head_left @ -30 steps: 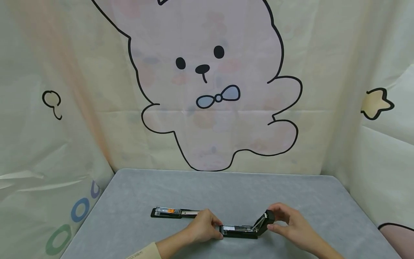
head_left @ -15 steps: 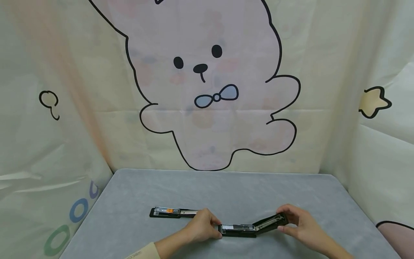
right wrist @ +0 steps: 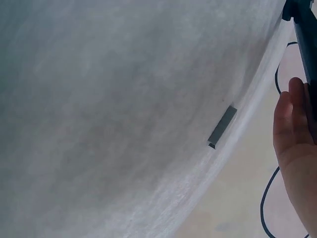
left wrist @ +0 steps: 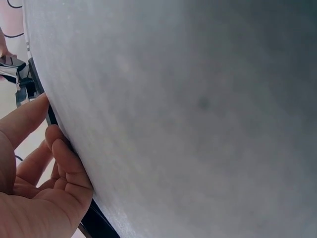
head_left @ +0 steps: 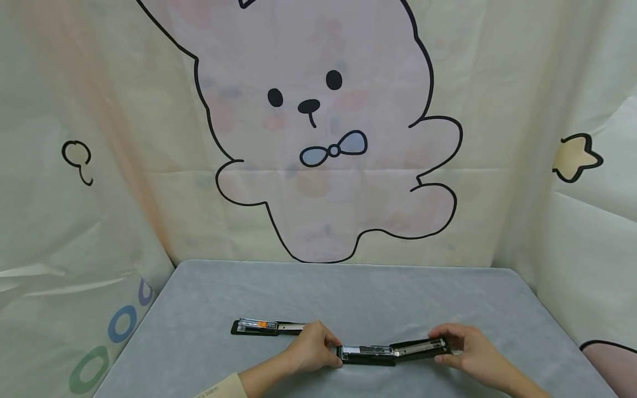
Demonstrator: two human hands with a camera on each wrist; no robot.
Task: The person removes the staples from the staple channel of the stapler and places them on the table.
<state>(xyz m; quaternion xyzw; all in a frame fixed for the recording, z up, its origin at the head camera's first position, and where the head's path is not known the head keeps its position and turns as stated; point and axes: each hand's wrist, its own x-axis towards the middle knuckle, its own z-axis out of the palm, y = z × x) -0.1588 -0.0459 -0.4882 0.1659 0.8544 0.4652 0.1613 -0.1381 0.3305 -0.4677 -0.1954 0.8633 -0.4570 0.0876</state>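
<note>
A black stapler [head_left: 368, 355] lies folded open on the grey table, its metal magazine showing on the left and its hinged cover [head_left: 420, 349] laid back to the right, slightly raised. At the left end, the fingers of my left hand [head_left: 312, 349] pinch the body. My right hand [head_left: 468, 354] holds the cover's outer end between thumb and fingers; in the right wrist view this hand [right wrist: 297, 134] lies along the dark cover. Behind my left hand rests a second opened stapler [head_left: 256, 326], with a clear part and an orange piece. Its right end is hidden by the hand.
The grey table [head_left: 348, 293] runs back to a cream curtain [head_left: 478, 215] printed with a cartoon animal. More curtain hangs along both sides. A dark grey strip [right wrist: 223, 125] lies on the table in the right wrist view.
My right hand has swung the stapler's cover down and outward to the right, from steeply raised to nearly flat. My left hand has kept its place on the left end.
</note>
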